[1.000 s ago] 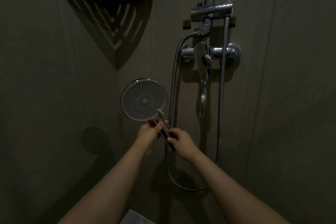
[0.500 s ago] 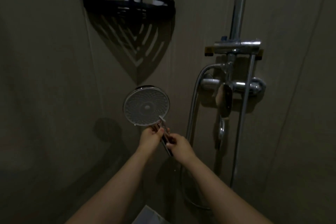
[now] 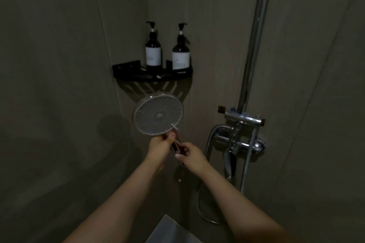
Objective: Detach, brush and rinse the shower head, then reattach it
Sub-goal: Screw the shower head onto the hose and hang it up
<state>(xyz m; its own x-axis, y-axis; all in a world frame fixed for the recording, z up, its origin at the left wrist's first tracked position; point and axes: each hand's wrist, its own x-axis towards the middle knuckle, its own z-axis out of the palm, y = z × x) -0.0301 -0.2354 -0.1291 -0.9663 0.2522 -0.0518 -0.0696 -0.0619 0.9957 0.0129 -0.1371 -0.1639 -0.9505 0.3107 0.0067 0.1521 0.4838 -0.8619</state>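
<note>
A dim shower corner of plain grey wall panels, lit poorly enough that small detail is lost. The shower head (image 3: 158, 114) is held up in front of the corner, its round nozzle face turned to the camera, just below the black corner shelf (image 3: 152, 74). The left hand (image 3: 161, 147) is closed around the handle directly under the head. The right hand (image 3: 190, 154) is closed lower on the same handle, where the hose seems to join, though the joint itself is hidden. This looks like the detaching or reattaching step; which one cannot be told. Next calls for steadying the head and turning the nut. Right of the head stand the mixer valve (image 3: 240, 144) and riser pipe (image 3: 254, 35); two pump bottles (image 3: 166, 53) sit above.
</note>
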